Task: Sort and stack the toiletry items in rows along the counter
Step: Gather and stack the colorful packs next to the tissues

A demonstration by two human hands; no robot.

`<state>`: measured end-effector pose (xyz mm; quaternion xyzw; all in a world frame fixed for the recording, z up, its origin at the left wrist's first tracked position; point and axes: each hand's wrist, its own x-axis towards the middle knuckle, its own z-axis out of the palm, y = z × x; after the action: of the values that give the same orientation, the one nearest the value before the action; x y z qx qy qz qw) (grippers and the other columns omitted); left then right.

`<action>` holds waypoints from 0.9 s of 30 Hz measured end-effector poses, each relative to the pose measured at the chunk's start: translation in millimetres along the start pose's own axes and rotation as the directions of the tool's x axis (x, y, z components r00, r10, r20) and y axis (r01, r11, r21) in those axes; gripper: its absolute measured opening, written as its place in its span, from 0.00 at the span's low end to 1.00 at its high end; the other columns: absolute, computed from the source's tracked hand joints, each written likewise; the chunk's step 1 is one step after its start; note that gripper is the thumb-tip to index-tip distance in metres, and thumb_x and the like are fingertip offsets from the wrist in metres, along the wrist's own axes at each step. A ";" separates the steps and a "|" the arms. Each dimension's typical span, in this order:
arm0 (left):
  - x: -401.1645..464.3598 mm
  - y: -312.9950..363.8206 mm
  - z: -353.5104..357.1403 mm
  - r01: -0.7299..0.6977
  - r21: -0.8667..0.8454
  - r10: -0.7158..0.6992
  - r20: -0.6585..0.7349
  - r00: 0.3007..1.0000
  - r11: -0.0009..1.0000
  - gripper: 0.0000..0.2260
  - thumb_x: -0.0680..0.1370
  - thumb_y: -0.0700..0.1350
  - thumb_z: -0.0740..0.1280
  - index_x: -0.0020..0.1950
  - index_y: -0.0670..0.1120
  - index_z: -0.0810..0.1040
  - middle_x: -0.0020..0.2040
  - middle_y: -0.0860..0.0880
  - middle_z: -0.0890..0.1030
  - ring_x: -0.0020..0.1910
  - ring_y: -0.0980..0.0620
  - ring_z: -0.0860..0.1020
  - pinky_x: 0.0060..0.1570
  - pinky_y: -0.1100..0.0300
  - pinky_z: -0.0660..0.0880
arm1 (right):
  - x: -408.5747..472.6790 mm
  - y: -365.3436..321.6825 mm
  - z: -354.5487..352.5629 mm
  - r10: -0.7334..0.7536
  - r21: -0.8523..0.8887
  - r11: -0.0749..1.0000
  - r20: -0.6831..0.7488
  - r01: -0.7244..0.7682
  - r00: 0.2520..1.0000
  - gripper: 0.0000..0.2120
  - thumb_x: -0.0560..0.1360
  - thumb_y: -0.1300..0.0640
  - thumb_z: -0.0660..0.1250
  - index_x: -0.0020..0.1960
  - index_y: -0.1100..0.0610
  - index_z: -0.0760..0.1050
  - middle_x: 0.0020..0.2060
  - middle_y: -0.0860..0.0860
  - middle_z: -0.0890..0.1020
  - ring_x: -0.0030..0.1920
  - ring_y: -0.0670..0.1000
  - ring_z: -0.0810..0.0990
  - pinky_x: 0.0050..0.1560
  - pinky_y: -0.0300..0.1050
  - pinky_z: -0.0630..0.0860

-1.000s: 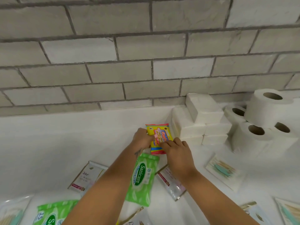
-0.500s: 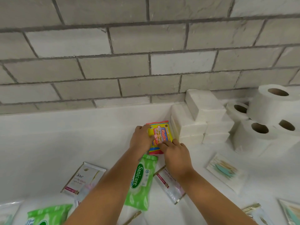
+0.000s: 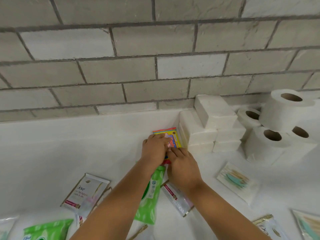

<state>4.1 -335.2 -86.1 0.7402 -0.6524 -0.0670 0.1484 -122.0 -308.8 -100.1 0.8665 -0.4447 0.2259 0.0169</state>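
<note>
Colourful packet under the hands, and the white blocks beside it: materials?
Colourful packet: looks like thin printed plastic film, glossy, with a crimped top seal. White blocks: probably folded tissue paper, perhaps in clear wrap; matte white, soft edges, with faint layering on the side faces. Both hands rest on the packet, left hand, right hand.

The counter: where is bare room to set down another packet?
Bare along the back of the counter, left of the colourful packet both hands press. Crowded at right with tissue packs and toilet rolls; near edge holds scattered sachets.
</note>
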 end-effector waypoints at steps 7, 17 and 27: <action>-1.3 1.6 0.5 -0.012 0.126 0.009 0.022 1.000 0.992 0.18 0.80 0.50 0.58 0.70 0.59 0.68 0.72 0.56 0.66 0.70 0.51 0.63 0.70 0.51 0.58 | -5.0 -4.9 -8.9 0.042 0.053 0.997 0.083 -0.047 0.996 0.22 0.52 0.60 0.76 0.46 0.57 0.81 0.39 0.49 0.83 0.39 0.50 0.82 0.35 0.36 0.77; 16.3 0.2 -3.2 -0.264 0.047 0.239 0.290 0.927 0.963 0.22 0.83 0.46 0.49 0.77 0.49 0.52 0.78 0.51 0.51 0.77 0.48 0.46 0.74 0.54 0.47 | -10.7 -5.7 5.1 0.115 0.064 0.988 0.327 -0.143 0.938 0.30 0.69 0.55 0.48 0.65 0.66 0.72 0.63 0.61 0.76 0.64 0.60 0.74 0.66 0.55 0.66; 18.0 1.3 -4.5 -0.331 0.198 0.244 0.364 0.899 0.923 0.22 0.84 0.46 0.48 0.78 0.49 0.49 0.79 0.50 0.47 0.77 0.46 0.44 0.74 0.50 0.46 | -13.6 1.4 -3.0 0.045 0.058 0.996 0.375 -0.072 0.926 0.29 0.81 0.53 0.50 0.77 0.60 0.44 0.77 0.56 0.47 0.77 0.54 0.44 0.74 0.46 0.38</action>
<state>6.7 -352.6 -79.7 0.6255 -0.7740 -0.0834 -0.0518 -131.0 -298.6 -103.2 0.8801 -0.4570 0.0732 -0.1053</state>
